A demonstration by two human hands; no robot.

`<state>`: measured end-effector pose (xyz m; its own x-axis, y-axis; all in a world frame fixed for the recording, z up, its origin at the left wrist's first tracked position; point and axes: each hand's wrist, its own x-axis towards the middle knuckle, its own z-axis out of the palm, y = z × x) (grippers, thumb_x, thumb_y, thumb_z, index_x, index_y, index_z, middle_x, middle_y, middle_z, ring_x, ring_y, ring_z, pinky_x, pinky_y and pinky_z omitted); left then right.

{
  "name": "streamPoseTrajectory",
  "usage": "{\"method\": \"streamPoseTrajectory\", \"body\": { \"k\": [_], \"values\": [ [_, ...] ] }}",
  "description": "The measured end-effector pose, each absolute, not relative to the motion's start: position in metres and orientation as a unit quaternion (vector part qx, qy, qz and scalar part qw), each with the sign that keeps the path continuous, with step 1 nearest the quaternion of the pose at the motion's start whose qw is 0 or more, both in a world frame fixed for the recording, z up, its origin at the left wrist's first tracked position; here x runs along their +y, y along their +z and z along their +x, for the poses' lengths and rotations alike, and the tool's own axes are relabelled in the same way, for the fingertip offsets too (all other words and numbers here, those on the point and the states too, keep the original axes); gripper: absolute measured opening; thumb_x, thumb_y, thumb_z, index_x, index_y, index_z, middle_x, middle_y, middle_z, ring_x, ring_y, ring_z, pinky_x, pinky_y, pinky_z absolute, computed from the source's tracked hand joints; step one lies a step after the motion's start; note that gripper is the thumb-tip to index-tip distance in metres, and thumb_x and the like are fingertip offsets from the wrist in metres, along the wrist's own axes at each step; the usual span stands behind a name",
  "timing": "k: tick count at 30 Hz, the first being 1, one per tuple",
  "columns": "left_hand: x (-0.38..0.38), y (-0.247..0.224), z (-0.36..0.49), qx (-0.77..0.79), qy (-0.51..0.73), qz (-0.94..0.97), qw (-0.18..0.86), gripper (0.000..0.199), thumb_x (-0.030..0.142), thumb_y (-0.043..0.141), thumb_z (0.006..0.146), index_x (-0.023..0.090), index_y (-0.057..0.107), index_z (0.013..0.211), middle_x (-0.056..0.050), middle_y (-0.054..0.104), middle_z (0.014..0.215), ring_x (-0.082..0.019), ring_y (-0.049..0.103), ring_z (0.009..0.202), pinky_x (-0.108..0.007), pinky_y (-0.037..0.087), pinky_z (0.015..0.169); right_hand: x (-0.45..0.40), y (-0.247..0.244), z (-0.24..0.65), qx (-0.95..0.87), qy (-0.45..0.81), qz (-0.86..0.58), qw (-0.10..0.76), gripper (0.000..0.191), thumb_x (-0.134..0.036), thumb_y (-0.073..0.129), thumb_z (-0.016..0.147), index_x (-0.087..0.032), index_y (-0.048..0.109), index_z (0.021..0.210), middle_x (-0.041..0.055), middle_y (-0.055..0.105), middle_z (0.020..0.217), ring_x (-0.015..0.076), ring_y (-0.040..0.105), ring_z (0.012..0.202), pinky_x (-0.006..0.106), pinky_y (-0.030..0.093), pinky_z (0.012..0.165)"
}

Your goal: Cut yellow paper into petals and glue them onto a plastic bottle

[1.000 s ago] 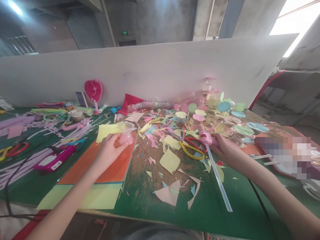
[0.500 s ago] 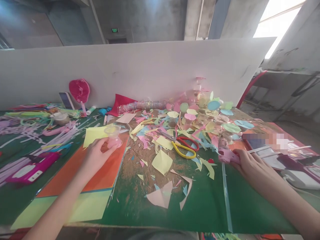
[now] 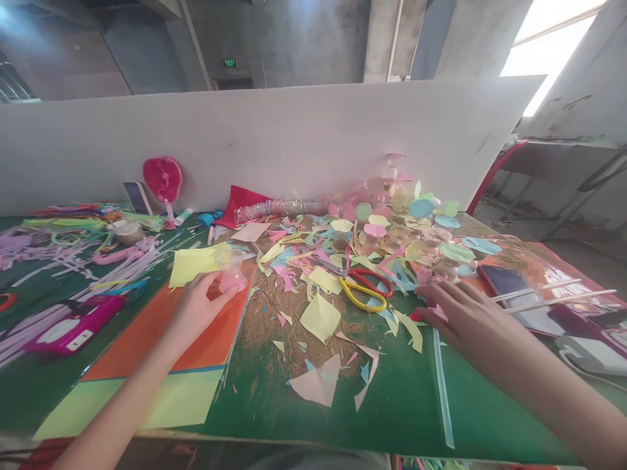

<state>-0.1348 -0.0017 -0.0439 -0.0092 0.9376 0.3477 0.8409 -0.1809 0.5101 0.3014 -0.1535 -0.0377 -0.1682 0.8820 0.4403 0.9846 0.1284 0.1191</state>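
Note:
My left hand [image 3: 198, 303] is closed, thumb and fingers around a small clear plastic cup [image 3: 231, 261] with a pink lower part, above orange paper [image 3: 161, 333]. My right hand [image 3: 458, 310] lies over a small pink glue gun [image 3: 439, 313], most of it hidden, with its fingers stretched out. From beneath that hand a narrow translucent strip [image 3: 443, 391] runs toward the front edge. Between the hands are scissors with red and yellow handles [image 3: 362, 297], and a folded yellow paper square [image 3: 320, 318] sits nearer me.
Clear cups topped with coloured paper discs [image 3: 421, 209] crowd the back right. Paper scraps [image 3: 318, 382] litter the middle. A phone [image 3: 509, 287] and white sticks [image 3: 563, 297] lie at right, a magenta device [image 3: 78, 326] at left. A white partition [image 3: 294, 143] stands behind.
My right hand has moved left and over the glue gun, its fingers loosening from a grip to stretched out. The left hand still holds the cup. The view has shifted slightly.

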Motion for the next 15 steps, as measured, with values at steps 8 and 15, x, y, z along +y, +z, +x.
{"method": "streamPoseTrajectory", "body": {
  "k": [8,15],
  "values": [
    [-0.006,-0.052,-0.131,0.551,0.349,0.753,0.088,0.041,0.055,0.058,0.079,0.022,0.056,0.104,-0.008,0.060,0.110,-0.026,0.059,0.105,-0.041,0.047,0.096,-0.102,-0.019,0.179,-0.835,-0.086,-0.538,0.076,0.033,-0.040,0.064,0.091,-0.013,0.064,0.111,0.0150,0.068,0.107,0.0324,0.062,0.101,0.043,0.052,0.086],
    [-0.009,-0.057,-0.126,0.518,0.339,0.783,0.064,0.037,0.056,0.058,0.081,0.023,0.059,0.100,-0.007,0.062,0.105,-0.026,0.058,0.103,-0.040,0.048,0.093,-0.082,-0.039,0.170,-0.838,0.056,-0.533,0.105,0.049,-0.034,0.067,0.089,-0.013,0.053,0.131,0.0164,0.065,0.118,0.0350,0.056,0.114,0.047,0.046,0.096]
  ]
}}
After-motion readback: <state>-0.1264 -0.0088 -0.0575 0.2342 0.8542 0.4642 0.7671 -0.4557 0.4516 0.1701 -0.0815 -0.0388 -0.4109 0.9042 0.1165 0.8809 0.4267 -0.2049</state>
